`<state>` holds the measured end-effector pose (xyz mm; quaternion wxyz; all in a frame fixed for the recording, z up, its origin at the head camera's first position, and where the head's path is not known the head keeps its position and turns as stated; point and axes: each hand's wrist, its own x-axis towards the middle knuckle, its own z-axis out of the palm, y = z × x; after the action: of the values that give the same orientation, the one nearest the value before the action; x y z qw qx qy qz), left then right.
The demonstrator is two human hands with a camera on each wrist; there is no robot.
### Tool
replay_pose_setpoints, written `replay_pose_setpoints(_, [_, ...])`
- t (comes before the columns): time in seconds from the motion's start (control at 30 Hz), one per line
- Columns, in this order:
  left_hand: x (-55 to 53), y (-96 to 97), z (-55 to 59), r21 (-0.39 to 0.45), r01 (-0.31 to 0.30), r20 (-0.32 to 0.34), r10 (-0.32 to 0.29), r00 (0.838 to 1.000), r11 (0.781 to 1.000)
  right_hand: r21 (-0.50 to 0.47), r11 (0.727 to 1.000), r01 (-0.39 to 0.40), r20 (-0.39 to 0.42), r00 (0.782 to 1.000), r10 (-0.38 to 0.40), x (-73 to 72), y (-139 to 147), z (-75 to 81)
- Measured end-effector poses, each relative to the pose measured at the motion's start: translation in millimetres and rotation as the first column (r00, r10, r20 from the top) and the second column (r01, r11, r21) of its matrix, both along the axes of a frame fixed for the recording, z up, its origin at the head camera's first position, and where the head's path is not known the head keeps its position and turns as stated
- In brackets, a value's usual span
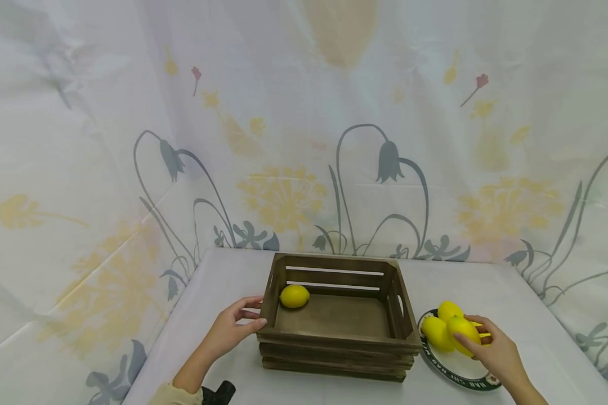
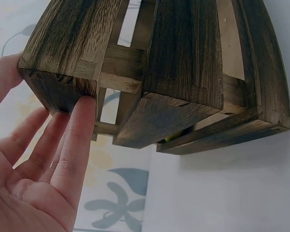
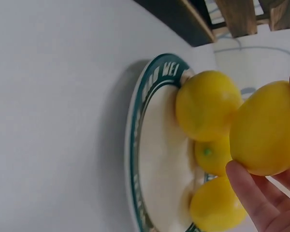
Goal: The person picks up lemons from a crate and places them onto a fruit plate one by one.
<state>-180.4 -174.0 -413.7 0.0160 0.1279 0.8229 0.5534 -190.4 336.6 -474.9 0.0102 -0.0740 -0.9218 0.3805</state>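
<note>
With its thumb on the top and fingertips against the end, my left hand (image 1: 228, 333) grips the left rim of a brown slatted wooden crate (image 1: 336, 344). Close up in the left wrist view, the fingers (image 2: 77, 140) meet the crate's upper slat (image 2: 70, 43). One lemon (image 1: 294, 296) lies inside, at the crate's left. On the right, my right hand (image 1: 500, 354) holds another lemon (image 3: 268, 130) between thumb and fingers, above a plate (image 3: 162, 164). Three more lemons rest on that plate, one (image 3: 209, 106) near the crate side, one (image 3: 217, 205) opposite, one (image 3: 213, 154) partly hidden between them.
The plate has a dark green lettered rim and stands just right of the crate on a white tabletop (image 1: 223, 275). A dark object (image 1: 222, 392) sits by the left wrist. A floral-printed curtain (image 1: 294, 140) closes off the back and sides.
</note>
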Motion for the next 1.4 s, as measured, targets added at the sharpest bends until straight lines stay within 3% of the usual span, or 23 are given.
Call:
replay_pose_setpoints(0.27, [-1.2, -0.3, -0.6, 0.003, -0.005, 0.015, 0.005, 1.0, 1.0, 0.062, 0.998, 0.028, 0.083, 0.996, -0.033, -2.8, 9, -9.4])
replay_pose_setpoints(0.73, [-0.1, 0.4, -0.1, 0.003, -0.006, 0.021, 0.006, 1.0, 1.0, 0.193, 0.98, -0.044, 0.145, 0.989, 0.016, -5.9, 13, -28.0])
replay_pose_setpoints(0.87, [0.1, 0.1, -0.2, 0.005, -0.009, 0.022, 0.009, 1.0, 1.0, 0.198, 0.979, -0.048, 0.147, 0.989, 0.019, -6.5, 12, -26.5])
replay_pose_setpoints(1.07, [0.1, 0.0, -0.2, 0.0, -0.009, 0.025, 0.009, 1.0, 1.0, 0.129, 0.991, -0.037, 0.117, 0.993, 0.022, -4.0, 13, -20.3])
replay_pose_setpoints(1.4, [0.9, 0.8, 0.7, -0.004, -0.014, 0.021, 0.014, 1.0, 1.0, 0.155, 0.987, -0.048, 0.032, 0.999, 0.044, -2.9, 11, 4.9])
